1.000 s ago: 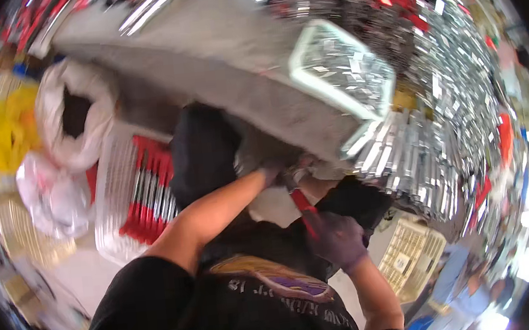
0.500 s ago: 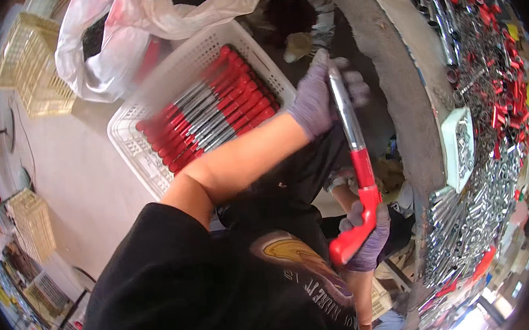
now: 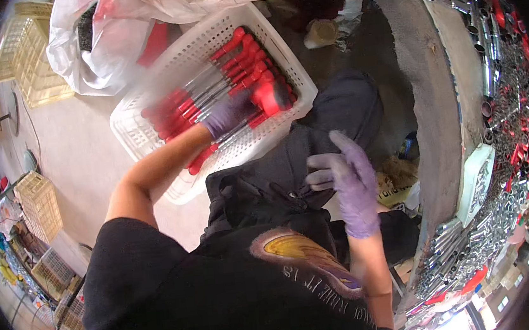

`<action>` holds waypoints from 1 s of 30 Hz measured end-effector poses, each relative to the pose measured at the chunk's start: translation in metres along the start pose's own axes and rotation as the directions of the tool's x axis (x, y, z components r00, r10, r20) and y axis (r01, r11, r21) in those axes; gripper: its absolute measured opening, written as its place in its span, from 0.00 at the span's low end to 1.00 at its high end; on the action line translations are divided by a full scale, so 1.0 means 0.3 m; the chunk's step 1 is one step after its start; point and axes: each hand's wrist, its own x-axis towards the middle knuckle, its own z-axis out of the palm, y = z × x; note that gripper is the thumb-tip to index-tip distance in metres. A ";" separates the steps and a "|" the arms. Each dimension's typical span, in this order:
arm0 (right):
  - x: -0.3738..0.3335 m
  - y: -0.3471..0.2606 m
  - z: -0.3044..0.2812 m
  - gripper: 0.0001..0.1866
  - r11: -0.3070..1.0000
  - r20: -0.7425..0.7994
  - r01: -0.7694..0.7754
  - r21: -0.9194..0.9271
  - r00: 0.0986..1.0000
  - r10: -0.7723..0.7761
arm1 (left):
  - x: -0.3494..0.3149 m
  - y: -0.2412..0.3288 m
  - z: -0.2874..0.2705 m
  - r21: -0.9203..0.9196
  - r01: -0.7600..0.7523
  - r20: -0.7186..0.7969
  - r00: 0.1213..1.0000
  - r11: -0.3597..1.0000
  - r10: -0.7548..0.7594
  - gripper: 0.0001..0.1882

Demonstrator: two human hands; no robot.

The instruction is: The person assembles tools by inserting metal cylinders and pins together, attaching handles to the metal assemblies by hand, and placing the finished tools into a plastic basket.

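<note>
My left hand point(image 3: 232, 114), in a purple-grey glove, reaches into a white perforated plastic basket point(image 3: 179, 189). Its blurred fingers appear wrapped round a tool with a chrome shaft and a bent red end point(image 3: 269, 98). That end lies over a row of similar red-and-chrome tools point(image 3: 241, 58) in the basket. Over my lap is my right hand point(image 3: 349, 188), gloved alike, with its fingers apart and nothing in them. The exact kind of tool cannot be made out.
At the right, a bench edge point(image 3: 425, 86) borders a heap of chrome and red parts point(image 3: 507, 110) and a pale tray point(image 3: 475, 183). A white plastic sack point(image 3: 89, 61) slumps against the basket's far side. Cream crates point(image 3: 42, 72) stand on the floor to the left.
The red-and-chrome tool held upright between both hands has moved left into the basket with my left hand. My right hand has let go, moved up a little and spread its fingers.
</note>
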 end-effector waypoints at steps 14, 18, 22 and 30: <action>-0.102 0.115 -0.181 0.16 0.791 -0.126 0.106 -0.602 0.966 -0.225 | 0.621 -0.418 -0.130 0.763 0.405 -0.481 0.876 0.503 0.024 0.27; -0.078 0.071 -0.127 0.16 0.729 0.061 0.330 -0.600 0.927 -0.370 | 0.583 -0.453 -0.544 0.954 0.250 -0.263 0.963 0.165 0.065 0.24; -0.153 0.055 -0.181 0.15 0.609 0.105 0.395 -0.688 0.885 -0.454 | 0.581 -0.429 -0.477 0.923 -0.095 0.049 0.990 0.373 0.132 0.29; -0.573 0.000 -0.559 0.12 0.625 -0.568 0.012 -0.781 0.402 -0.718 | 0.251 0.215 0.117 0.182 -0.156 -0.339 0.917 0.971 0.211 0.21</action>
